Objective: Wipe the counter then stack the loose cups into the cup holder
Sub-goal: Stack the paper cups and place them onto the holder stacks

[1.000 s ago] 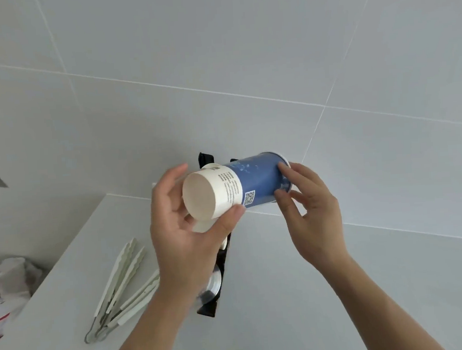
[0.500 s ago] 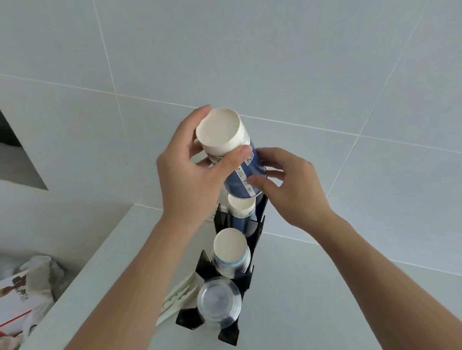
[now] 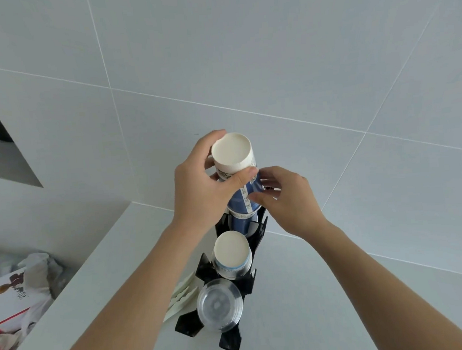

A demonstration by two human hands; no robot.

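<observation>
We are looking down at pale grey counter [image 3: 329,304] running into tiled wall corner. Black cup holder [image 3: 237,341] is standing directly on it, near back wall, its feet splaying out over surface. White plastic tongs [image 3: 181,295] are lying flat on counter just left of holder's base, partly hiding behind forearm. Counter's left edge is dropping off toward crumpled bags and printed packaging below.

The single head-worn camera looks steeply down, close over the counter [image 3: 343,317], facing the tiled wall [image 3: 270,49].
</observation>
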